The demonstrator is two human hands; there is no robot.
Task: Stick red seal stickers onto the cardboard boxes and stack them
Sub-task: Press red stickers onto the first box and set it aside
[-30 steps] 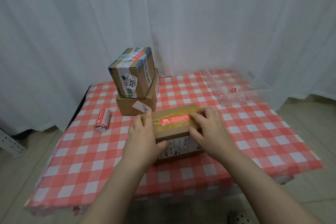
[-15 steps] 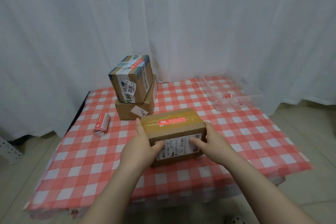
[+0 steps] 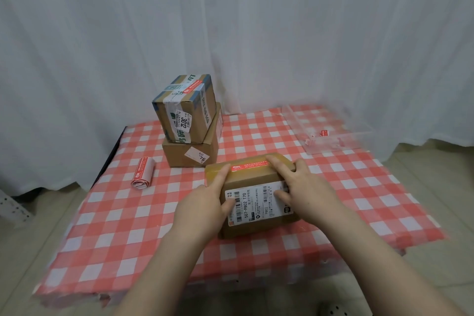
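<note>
A brown cardboard box (image 3: 252, 182) with a white shipping label on its front and a red seal sticker (image 3: 250, 165) along its top is held between both hands, tipped toward me above the checked table (image 3: 123, 233). My left hand (image 3: 205, 206) grips its left end, thumb on the label and a finger on top. My right hand (image 3: 305, 190) grips the right end, fingers over the top edge. At the back left stands a stack of two boxes: a taped box (image 3: 186, 108) bearing a red sticker sits on a plain brown box (image 3: 191, 152).
A roll of red seal stickers (image 3: 143, 173) lies on the table's left side. A clear plastic tray (image 3: 331, 133) with a few red stickers sits at the back right. White curtains hang behind. The floor shows on both sides of the table.
Both hands shifted from pressing the sticker on top to gripping the box's ends. The box has tipped toward me, its labelled face showing more.
</note>
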